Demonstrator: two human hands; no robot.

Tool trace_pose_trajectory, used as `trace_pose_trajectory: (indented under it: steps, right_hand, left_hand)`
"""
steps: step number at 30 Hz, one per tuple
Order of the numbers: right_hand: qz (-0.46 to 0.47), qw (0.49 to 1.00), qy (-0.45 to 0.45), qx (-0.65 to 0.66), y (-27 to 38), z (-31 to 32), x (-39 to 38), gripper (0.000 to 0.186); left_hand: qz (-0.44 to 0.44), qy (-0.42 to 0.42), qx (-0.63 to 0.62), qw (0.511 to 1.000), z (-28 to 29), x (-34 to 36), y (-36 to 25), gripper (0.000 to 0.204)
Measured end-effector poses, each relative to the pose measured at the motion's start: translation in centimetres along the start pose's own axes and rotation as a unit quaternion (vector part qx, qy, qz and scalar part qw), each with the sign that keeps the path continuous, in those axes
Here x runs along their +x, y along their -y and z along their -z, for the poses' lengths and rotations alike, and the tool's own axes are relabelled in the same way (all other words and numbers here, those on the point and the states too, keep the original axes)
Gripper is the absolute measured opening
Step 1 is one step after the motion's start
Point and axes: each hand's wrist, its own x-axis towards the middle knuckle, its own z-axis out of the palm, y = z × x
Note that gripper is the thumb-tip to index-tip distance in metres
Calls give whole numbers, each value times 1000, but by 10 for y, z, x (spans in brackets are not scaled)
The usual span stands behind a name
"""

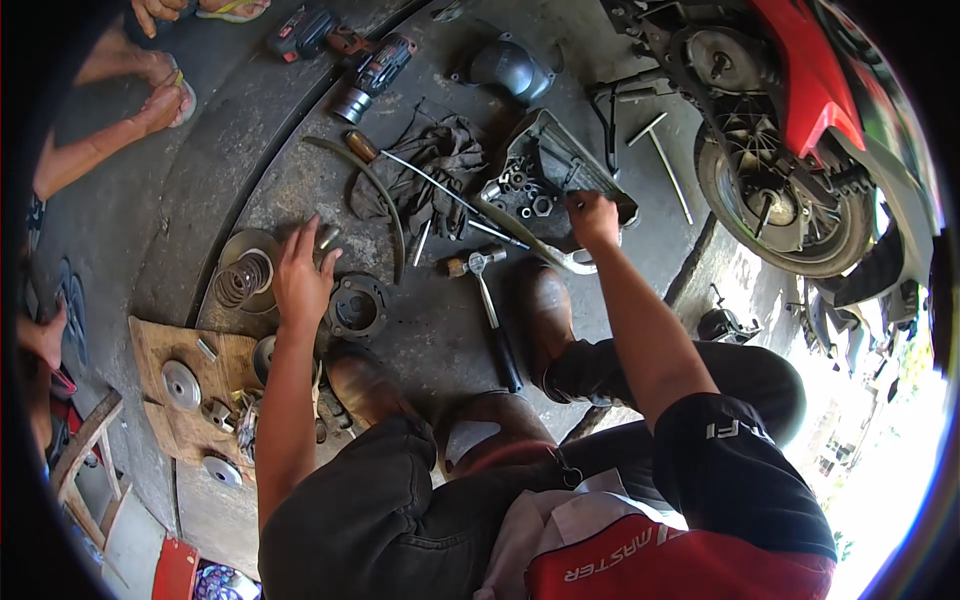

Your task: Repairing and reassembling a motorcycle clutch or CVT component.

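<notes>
1. The grey tray point(585, 165) sits on the floor point(425, 335) with nuts point(520, 190) inside.
2. The right hand point(597, 218) curls over it; I can't tell if it grips anything.
3. The left hand point(303, 280) is spread by a small metal piece point(329, 238).
4. Taking apart seems done: the spring point(238, 282) lies loose. Putting together seems left.

The left hand point(303, 278) is at 9 o'clock, back up, fingers pointing toward 12, the thumb standing apart toward 1. Its bare forearm point(289, 410) rises almost straight toward 12. The right hand point(596, 216) is at 2 o'clock, fingers curled in, their tips unclear. The right forearm point(650, 325), also bare, slants toward 11 from a bent elbow at 4.
</notes>
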Motion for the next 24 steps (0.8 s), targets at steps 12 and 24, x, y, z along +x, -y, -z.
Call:
trace_pose_trajectory:
  steps: [12, 24]
  right_hand:
    - [-50, 986, -90, 129, -11, -22, -1, 31]
    - [-26, 730, 180, 659, 165, -26, -142, 6]
  left_hand:
    - [135, 82, 42, 987, -8, -69, 5, 47]
    - [227, 140, -244, 932, 9, -71, -3, 49]
